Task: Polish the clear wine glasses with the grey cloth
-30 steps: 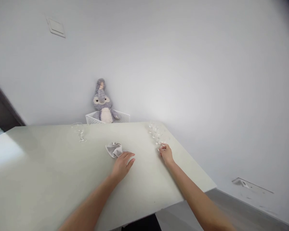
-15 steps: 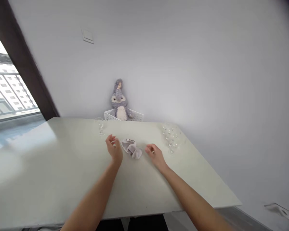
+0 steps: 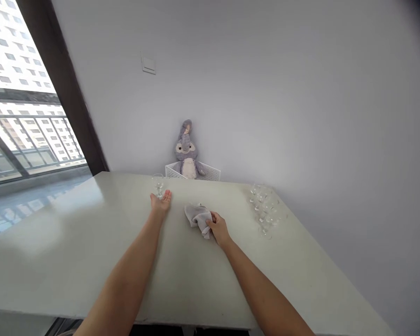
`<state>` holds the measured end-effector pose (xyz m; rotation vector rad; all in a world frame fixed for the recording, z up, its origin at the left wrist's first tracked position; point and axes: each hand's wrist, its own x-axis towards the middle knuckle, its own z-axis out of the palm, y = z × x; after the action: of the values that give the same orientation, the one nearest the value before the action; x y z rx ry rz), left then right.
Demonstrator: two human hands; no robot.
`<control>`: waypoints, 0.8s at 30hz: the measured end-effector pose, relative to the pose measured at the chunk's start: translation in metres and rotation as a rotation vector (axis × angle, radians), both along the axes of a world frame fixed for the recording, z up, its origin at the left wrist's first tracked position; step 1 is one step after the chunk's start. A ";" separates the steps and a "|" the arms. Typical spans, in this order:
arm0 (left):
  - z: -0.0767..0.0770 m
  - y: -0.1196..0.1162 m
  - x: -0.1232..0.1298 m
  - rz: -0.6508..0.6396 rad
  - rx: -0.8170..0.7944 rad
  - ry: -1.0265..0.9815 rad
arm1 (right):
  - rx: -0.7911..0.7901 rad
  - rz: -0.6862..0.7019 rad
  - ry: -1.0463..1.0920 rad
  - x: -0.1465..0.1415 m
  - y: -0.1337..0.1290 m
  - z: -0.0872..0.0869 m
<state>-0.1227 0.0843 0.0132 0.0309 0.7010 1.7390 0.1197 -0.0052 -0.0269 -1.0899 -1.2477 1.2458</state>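
- In the head view, the table [image 3: 182, 280] is spreading out as a broad, pale, smooth slab, its surface catching a soft glare on the left.
- A cloth [image 3: 198, 216] is lying near the middle of the table; it is looking soft and thin, light grey, and is bunching into loose folds with an uneven outline.
- A single stemmed glass [image 3: 159, 185] is standing upright toward the far edge on the left, its clear, round bowl widening above a narrow stem.
- A cluster of clear glasses [image 3: 262, 210] is standing close together on the right; their transparent outlines are overlapping, so the exact number is hard to tell.
- A fuzzy grey plush toy [image 3: 188, 161] with a pale belly is sitting in a white, perforated basket [image 3: 213, 174] by the far edge, against the smooth wall [image 3: 283, 116].
- The left hand [image 3: 160, 201] is resting wide, palm up, thumb and fingers parting just before the single glass's foot; whether skin is touching glass, one cannot tell.
- The right hand [image 3: 219, 228] is pinching the cloth's right edge narrowly between thumb and fingers.
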 end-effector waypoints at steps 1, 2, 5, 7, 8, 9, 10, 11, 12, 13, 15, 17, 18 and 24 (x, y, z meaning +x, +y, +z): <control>0.002 0.005 -0.004 -0.009 0.006 -0.027 | 0.000 0.020 0.026 0.002 -0.001 0.000; 0.004 0.009 -0.006 0.000 0.007 -0.045 | 0.003 0.035 0.043 0.003 -0.001 0.000; 0.010 0.018 -0.010 0.025 0.036 -0.083 | -0.013 0.038 0.093 0.003 0.001 -0.001; 0.012 0.020 -0.010 0.039 0.059 -0.106 | -0.040 -0.005 0.154 0.003 0.004 -0.003; 0.014 0.021 -0.010 0.046 0.064 -0.117 | -0.053 -0.036 0.185 0.004 0.006 -0.004; 0.015 0.020 -0.008 0.052 0.065 -0.127 | -0.063 -0.069 0.211 0.005 0.009 -0.004; 0.017 0.019 -0.005 0.053 0.063 -0.135 | -0.071 -0.102 0.230 0.007 0.012 -0.005; 0.019 0.017 -0.001 0.049 0.061 -0.142 | -0.077 -0.134 0.245 0.009 0.014 -0.005; 0.021 0.014 0.005 0.037 0.061 -0.145 | -0.085 -0.167 0.261 0.011 0.016 -0.005; 0.023 0.011 0.012 0.018 0.063 -0.146 | -0.095 -0.197 0.275 0.014 0.018 -0.004; 0.027 0.002 0.030 -0.034 0.078 -0.140 | -0.117 -0.236 0.292 0.017 0.018 -0.003; 0.030 -0.010 0.050 -0.090 0.100 -0.129 | -0.137 -0.242 0.299 0.018 0.015 -0.001; 0.032 -0.016 0.059 -0.116 0.110 -0.124 | -0.145 -0.235 0.299 0.018 0.013 0.000; 0.025 -0.055 0.097 -0.312 0.172 -0.001 | -0.151 -0.145 0.281 0.017 0.002 0.012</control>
<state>-0.0261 0.0297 0.0383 0.2458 0.5134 1.4936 0.1365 -0.0033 -0.0149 -1.0506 -0.8594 1.3454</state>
